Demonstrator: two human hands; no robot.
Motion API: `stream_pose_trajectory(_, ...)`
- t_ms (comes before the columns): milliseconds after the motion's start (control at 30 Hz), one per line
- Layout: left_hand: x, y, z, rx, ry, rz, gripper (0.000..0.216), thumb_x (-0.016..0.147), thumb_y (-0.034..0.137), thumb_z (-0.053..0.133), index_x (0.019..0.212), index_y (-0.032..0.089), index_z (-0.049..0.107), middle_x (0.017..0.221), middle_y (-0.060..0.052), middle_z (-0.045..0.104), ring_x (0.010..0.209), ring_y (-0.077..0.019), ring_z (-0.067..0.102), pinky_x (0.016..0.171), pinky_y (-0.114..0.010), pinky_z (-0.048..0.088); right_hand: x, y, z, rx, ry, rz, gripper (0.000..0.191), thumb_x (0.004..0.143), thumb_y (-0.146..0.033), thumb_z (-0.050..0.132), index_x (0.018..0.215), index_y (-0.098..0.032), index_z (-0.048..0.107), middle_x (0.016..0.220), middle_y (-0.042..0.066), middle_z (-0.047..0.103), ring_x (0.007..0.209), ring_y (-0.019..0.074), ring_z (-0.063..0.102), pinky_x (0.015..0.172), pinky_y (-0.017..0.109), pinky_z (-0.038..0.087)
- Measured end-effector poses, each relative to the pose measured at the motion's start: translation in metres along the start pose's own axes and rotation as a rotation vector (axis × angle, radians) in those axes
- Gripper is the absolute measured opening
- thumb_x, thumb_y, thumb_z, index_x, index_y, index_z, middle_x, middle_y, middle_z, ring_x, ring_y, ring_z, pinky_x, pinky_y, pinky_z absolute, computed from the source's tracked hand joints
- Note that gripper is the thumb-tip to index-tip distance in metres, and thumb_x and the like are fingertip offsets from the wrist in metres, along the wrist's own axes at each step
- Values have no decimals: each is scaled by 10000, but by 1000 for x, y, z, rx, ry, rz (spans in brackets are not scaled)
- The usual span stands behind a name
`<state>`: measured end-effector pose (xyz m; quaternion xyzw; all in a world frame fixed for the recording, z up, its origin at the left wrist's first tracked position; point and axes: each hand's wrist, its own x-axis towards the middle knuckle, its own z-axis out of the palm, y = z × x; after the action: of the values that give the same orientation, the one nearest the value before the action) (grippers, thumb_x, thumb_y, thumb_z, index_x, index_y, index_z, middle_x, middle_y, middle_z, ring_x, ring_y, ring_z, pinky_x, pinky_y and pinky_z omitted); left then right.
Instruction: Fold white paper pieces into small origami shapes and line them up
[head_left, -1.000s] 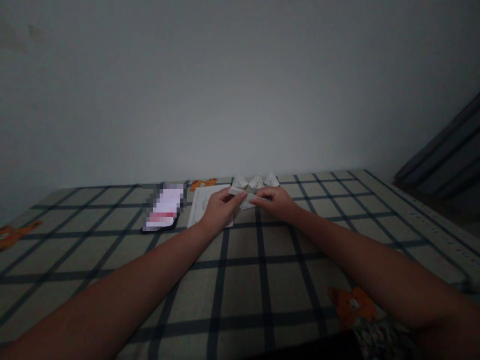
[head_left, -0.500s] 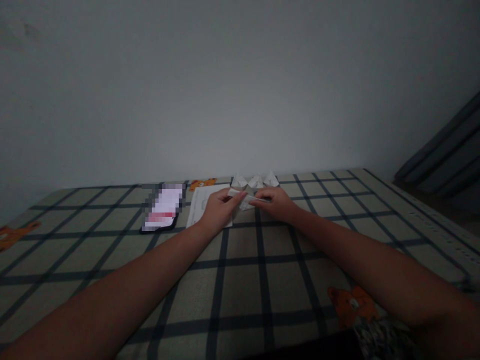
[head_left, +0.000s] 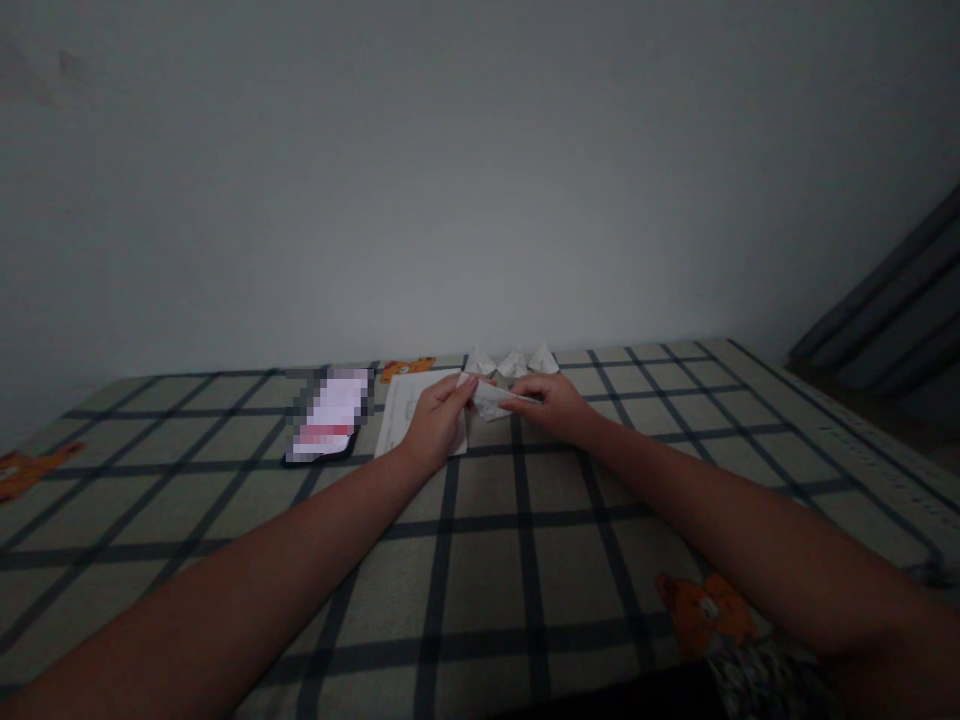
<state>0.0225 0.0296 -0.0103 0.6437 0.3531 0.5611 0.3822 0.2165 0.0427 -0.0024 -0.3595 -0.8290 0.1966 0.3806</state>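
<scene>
A small folded piece of white paper [head_left: 491, 398] is held between my two hands, above the checked cloth. My left hand [head_left: 439, 415] pinches its left end, thumb on top. On the other side, my right hand [head_left: 553, 405] grips the right end between thumb and fingers. Just beyond the hands stand three pointed folded paper shapes [head_left: 513, 363] in a row near the wall. Beside my left hand, partly covered by it, lies a flat white sheet with faint printed lines [head_left: 397, 410].
A phone [head_left: 330, 415] with a lit, blurred screen lies left of the sheet. The checked cloth [head_left: 480, 575] with orange bear prints spreads over the whole surface. A pale wall [head_left: 480, 180] rises behind it, and dark striped fabric [head_left: 900, 290] hangs at the right.
My left thumb has drawn back to the left along the paper, showing more of its folded strip. My right hand has hardly moved.
</scene>
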Motion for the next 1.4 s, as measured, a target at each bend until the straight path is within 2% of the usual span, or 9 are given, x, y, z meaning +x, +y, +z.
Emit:
stream_pose_trajectory(233,2,5,2,51,120,-3,281,735,450,638,800,177,660,737,-18,634,695,-153,556,677,-274,430,0,0,-2,-19,-9,18,286,796,-399,597,713,-136,672,646,13,622,600,102,503,568,217,344)
stream_pose_trajectory(567,2,-2,-4,55,144,-7,293,836,433,521,844,189,684,645,1,569,637,-129,511,632,-256,400,-2,0,-1,-8,-48,13,301,806,-406,584,730,-128,671,620,5,598,573,91,480,542,212,329)
stream_pose_trajectory(633,2,-1,-2,19,117,-20,287,825,433,541,905,193,677,676,5,582,644,-123,518,635,-251,405,-2,1,-1,-5,-39,15,301,806,-408,583,725,-131,668,618,3,596,571,90,479,542,210,330)
stream_pose_trajectory(733,0,2,2,4,-19,-51,344,738,412,653,1004,195,655,774,-8,638,694,-137,559,655,-262,427,-2,0,-2,4,-14,25,306,798,-424,587,717,-140,667,633,4,603,585,92,489,552,211,340)
stream_pose_trajectory(800,-1,3,4,108,-73,-68,321,695,404,691,915,171,677,780,-26,655,705,-156,576,658,-278,436,-2,-1,-1,14,-6,20,306,796,-425,588,714,-142,668,648,9,611,604,97,504,568,214,351)
stream_pose_trajectory(900,-2,2,4,294,-51,-77,287,708,432,666,736,147,676,688,-32,639,643,-159,565,607,-284,427,-2,-2,-1,19,-8,23,285,795,-400,594,721,-138,677,654,16,620,617,102,513,582,220,358)
stream_pose_trajectory(1000,-1,-1,2,356,-33,-57,299,719,447,651,724,150,676,658,-28,631,623,-159,563,579,-280,419,-2,-2,0,29,-14,36,266,785,-389,607,754,-137,688,663,21,631,629,109,519,588,223,366)
stream_pose_trajectory(1167,0,-4,-1,315,9,-29,288,724,434,653,771,153,688,707,-40,654,654,-163,578,595,-282,427,-3,-4,-3,103,3,24,260,791,-377,604,890,-154,695,800,32,679,653,106,551,592,220,389)
stream_pose_trajectory(1400,-1,-3,1,205,-13,-100,291,697,427,680,763,144,672,692,-41,656,621,-154,565,564,-271,410,-3,-8,-4,65,60,-13,219,809,-344,592,756,-151,681,717,25,660,662,109,568,617,223,409)
